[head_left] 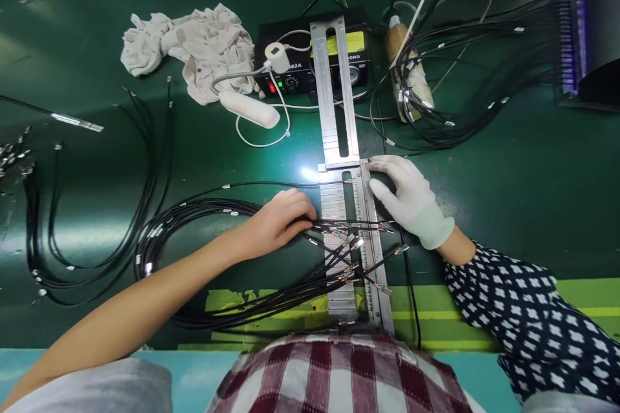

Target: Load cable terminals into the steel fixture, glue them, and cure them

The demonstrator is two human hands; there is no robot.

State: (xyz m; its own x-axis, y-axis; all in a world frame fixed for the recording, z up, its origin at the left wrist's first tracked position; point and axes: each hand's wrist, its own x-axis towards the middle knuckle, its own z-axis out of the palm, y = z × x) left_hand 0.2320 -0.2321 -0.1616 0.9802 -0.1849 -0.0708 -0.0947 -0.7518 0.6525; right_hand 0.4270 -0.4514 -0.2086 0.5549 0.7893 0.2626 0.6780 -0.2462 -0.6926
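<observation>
My bare left hand (pixel 283 221) has its fingers closed round black cables (pixel 194 208), whose connector ends lie across a slotted metal fixture (pixel 371 226). In a white glove, my right hand (pixel 407 197) rests at the fixture's right edge, thumb and fingers apart, with nothing visible between them. One cable (pixel 276 183) runs to the fixture just above my left hand. More cable ends with small connectors (pixel 349 273) cross the fixture lower down, near my body.
Behind the fixture stands a black control box (pixel 303 71) with a white lamp (pixel 249 108) before it. Crumpled white cloth (pixel 213 45) lies left of it. A taped bottle-like object (pixel 409 77), loose cables (pixel 465 129) and a dark machine (pixel 595 32) are at the right.
</observation>
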